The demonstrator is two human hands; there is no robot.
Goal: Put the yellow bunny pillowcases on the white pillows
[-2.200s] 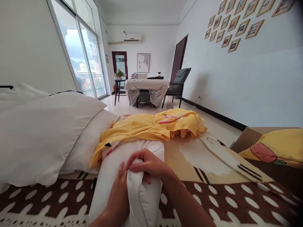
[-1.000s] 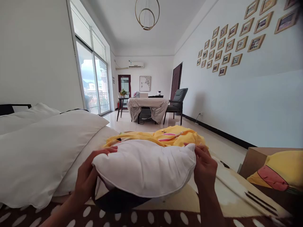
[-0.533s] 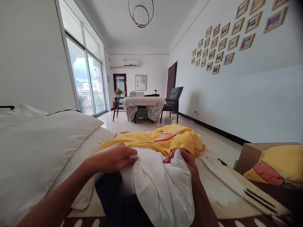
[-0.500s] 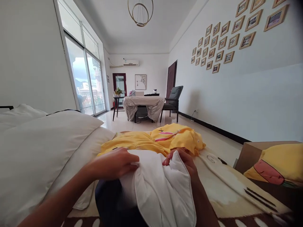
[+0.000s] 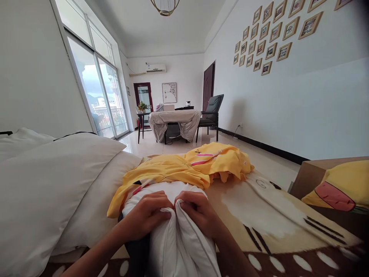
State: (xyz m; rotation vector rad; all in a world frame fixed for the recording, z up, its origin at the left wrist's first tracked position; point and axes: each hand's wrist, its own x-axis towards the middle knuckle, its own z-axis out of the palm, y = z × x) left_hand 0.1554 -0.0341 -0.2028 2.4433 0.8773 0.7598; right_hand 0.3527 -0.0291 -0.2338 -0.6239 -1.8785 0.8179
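A soft white pillow (image 5: 184, 246) with piped edges lies bunched in front of me. My left hand (image 5: 150, 211) pinches a fold of its edge, thumb on top. Close beside it, my right hand (image 5: 196, 207) grips another piped fold, fingers curled, so the two gathered edges nearly meet. Just beyond my hands, a yellow printed cloth (image 5: 164, 167) with pink and black markings spreads crumpled; the far part of the pillow runs up to it. Whether the pillow goes inside the cloth, I cannot tell. Dark fabric (image 5: 138, 254) shows under my left forearm.
Large white pillows (image 5: 77, 173) are piled at left. A cream and brown patterned blanket (image 5: 265, 215) lies underneath. At right, a cardboard box (image 5: 311, 175) holds a yellow cushion (image 5: 346, 184). A covered table (image 5: 175, 117) and black chair (image 5: 211, 111) stand farther off.
My hands have come together, drawing the two pillow edges close to each other. The pillow's loose flap is now gathered. The view has tipped downward slightly.
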